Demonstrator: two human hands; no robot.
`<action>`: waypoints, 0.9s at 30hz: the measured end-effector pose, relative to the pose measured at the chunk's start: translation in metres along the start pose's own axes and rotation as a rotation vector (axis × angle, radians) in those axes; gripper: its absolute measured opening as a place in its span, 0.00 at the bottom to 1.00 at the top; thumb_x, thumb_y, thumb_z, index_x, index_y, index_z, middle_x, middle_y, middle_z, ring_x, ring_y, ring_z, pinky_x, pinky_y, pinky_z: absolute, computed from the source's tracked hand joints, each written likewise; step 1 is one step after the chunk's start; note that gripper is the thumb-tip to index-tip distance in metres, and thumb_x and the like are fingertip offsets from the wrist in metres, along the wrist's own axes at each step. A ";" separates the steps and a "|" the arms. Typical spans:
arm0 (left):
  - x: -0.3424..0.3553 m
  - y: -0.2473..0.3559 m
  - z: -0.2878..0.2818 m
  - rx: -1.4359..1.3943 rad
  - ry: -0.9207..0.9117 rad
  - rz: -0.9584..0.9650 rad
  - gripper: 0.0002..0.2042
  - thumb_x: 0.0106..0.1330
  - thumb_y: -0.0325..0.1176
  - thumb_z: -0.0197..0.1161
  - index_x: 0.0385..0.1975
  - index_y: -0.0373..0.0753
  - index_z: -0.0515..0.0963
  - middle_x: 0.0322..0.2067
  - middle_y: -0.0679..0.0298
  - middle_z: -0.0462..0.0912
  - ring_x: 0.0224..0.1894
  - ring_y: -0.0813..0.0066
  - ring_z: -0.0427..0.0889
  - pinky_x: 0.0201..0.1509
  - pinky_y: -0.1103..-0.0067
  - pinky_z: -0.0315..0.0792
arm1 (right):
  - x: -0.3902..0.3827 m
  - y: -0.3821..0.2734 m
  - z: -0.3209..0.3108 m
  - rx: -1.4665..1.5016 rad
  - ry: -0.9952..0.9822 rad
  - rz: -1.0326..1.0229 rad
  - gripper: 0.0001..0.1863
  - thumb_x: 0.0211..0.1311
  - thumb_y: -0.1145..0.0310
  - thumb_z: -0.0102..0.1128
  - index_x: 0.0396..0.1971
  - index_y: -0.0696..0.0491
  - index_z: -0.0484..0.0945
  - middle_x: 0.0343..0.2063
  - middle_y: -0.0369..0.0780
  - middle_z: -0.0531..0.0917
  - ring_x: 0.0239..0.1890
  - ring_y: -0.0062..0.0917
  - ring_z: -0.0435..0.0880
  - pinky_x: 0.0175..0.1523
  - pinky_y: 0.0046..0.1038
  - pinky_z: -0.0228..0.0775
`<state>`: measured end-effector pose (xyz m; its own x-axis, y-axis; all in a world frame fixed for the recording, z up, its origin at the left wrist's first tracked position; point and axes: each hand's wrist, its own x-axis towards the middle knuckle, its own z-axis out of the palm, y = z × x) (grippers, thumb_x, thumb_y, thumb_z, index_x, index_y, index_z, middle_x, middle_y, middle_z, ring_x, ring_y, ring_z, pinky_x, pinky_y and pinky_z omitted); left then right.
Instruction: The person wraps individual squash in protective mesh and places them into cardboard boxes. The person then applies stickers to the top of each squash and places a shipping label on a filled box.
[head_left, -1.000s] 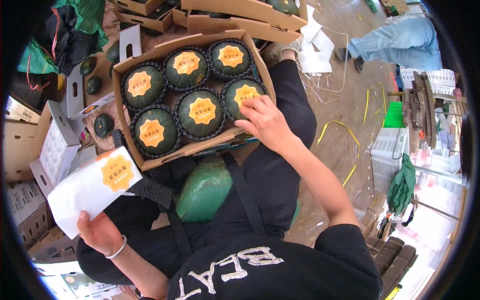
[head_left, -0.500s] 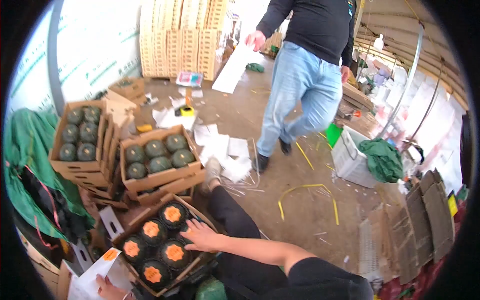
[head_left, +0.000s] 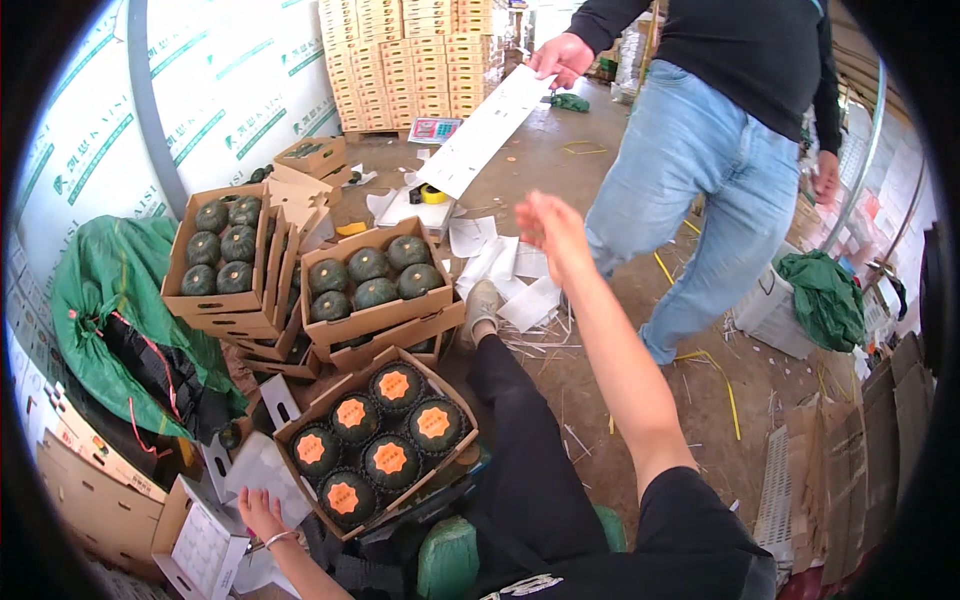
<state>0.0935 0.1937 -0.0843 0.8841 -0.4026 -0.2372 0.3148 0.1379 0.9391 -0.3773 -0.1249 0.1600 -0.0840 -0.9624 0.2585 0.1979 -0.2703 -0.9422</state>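
Observation:
My right hand (head_left: 553,235) is raised in front of me, fingers apart and nothing in them. Just beyond it, a person's hand (head_left: 563,58) holds out a long white sheet (head_left: 487,133), apart from my fingers. My left hand (head_left: 263,515), empty with fingers spread, hovers left of a cardboard box (head_left: 408,490). In that box several dark green pumpkins (head_left: 390,460) sit in black netting, each with an orange scalloped sticker (head_left: 434,423) on top. White paper (head_left: 255,470) lies close to my left hand.
Stacked boxes of unlabelled pumpkins (head_left: 368,265) stand beyond, with another stack (head_left: 222,250) to their left. Green cloth (head_left: 110,270) lies at far left. The person in jeans (head_left: 690,160) stands ahead. Papers (head_left: 495,265) and yellow straps (head_left: 735,400) litter the floor.
My right hand has lifted off a pumpkin and risen toward the person. My left hand has let go of the white sticker sheet. The person has come nearer with the long white sheet.

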 end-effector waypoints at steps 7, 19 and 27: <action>-0.062 0.087 0.042 0.054 -0.231 0.199 0.16 0.59 0.30 0.55 0.48 0.41 0.68 0.48 0.65 0.70 0.46 0.74 0.72 0.46 0.77 0.67 | 0.038 -0.038 0.044 0.065 -0.003 0.019 0.13 0.56 0.61 0.59 0.31 0.57 0.75 0.22 0.34 0.76 0.21 0.15 0.71 0.20 0.18 0.61; -0.156 0.167 0.136 0.364 -0.904 0.211 0.12 0.63 0.31 0.54 0.45 0.36 0.71 0.41 0.63 0.77 0.41 0.76 0.77 0.42 0.81 0.73 | -0.102 -0.011 0.132 0.458 -0.354 0.141 0.07 0.56 0.73 0.59 0.33 0.59 0.75 0.23 0.38 0.79 0.19 0.18 0.77 0.18 0.16 0.66; -0.132 0.158 0.162 -0.130 -0.622 0.120 0.11 0.63 0.29 0.54 0.42 0.31 0.72 0.35 0.58 0.80 0.33 0.72 0.80 0.37 0.78 0.76 | -0.159 0.038 0.170 0.437 -0.813 0.243 0.11 0.59 0.75 0.54 0.41 0.60 0.74 0.33 0.44 0.81 0.32 0.23 0.81 0.30 0.22 0.75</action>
<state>-0.0296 0.1221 0.1355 0.5628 -0.8213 0.0927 0.3001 0.3075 0.9030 -0.1900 0.0130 0.1194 0.6795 -0.6739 0.2901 0.4819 0.1117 -0.8691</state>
